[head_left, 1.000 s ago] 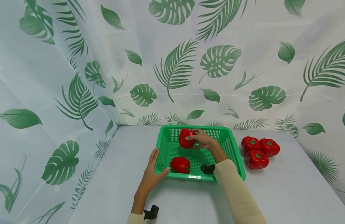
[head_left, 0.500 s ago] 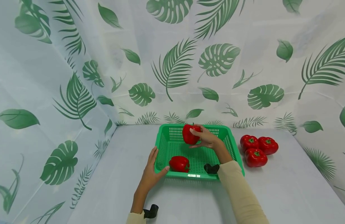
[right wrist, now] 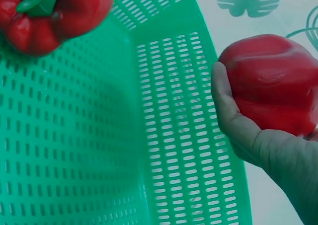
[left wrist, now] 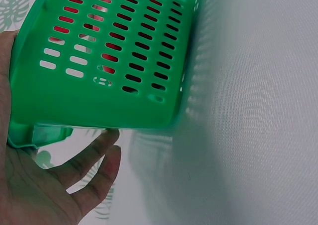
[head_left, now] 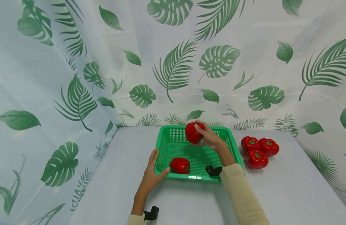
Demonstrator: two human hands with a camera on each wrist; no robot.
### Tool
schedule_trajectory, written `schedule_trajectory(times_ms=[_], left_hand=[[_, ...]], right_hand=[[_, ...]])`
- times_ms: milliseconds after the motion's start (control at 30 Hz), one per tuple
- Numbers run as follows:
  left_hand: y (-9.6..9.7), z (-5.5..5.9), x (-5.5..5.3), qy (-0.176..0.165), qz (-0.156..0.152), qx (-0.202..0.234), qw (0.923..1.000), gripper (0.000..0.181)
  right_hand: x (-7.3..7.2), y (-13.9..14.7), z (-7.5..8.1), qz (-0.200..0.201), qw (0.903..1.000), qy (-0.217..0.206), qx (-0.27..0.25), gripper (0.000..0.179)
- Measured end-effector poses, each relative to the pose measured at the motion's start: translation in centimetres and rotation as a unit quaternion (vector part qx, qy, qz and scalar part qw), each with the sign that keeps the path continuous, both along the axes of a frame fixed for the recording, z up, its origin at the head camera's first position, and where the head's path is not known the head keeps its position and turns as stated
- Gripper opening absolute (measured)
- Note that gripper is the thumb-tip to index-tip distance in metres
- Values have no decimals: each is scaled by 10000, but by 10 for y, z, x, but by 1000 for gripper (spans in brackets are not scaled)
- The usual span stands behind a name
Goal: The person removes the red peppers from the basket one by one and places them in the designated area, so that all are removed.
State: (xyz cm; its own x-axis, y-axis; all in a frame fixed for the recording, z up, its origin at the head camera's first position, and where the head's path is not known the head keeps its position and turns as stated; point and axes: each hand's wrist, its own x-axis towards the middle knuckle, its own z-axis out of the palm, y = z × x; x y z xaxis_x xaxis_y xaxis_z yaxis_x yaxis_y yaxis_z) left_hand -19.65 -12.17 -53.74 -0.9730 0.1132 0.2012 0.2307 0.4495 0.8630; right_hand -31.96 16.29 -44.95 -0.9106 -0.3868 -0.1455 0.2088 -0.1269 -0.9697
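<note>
A green plastic basket [head_left: 195,178] with slotted walls stands on the table. Above its far part, my right hand [head_left: 210,137] grips a red bell pepper [head_left: 193,132], thumb and fingers around it; the right wrist view shows this bell pepper [right wrist: 271,81] close up. Another red bell pepper [head_left: 180,165] lies on its side in the basket's near left corner. My left hand [head_left: 152,175] rests at that same corner, thumb on the near rim and fingers along the outer left wall. In the left wrist view, the fingers [left wrist: 94,160] reach past the basket wall [left wrist: 99,106].
Right of the basket, three red bell peppers [head_left: 256,159] sit clustered on the white table [head_left: 288,193]. A leaf-patterned cloth backdrop [head_left: 173,72] rises behind and at both sides. Black wrist mounts [head_left: 151,213] sit on both forearms.
My right hand has raised the bell pepper from low in the basket's far part, moving slightly up and to the right. The left hand stays at its corner.
</note>
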Motion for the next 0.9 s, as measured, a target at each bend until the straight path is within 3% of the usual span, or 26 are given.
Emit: schedule_trajectory(times_ms=[200, 367, 533, 900], left_hand=[[0, -1, 0, -16, -2, 8, 10000, 84], [0, -1, 0, -24, 20, -54, 10000, 86], [0, -1, 0, -21, 16, 22, 10000, 86], [0, -1, 0, -4, 42, 41, 10000, 85]], right_hand=[[5, 7, 9, -152, 9996, 197, -145, 45], [9, 14, 15, -340, 9992, 183, -81, 53], [12, 21, 15, -499, 9986, 141, 56, 64], [23, 29, 13, -660, 9975, 234, 69, 66]])
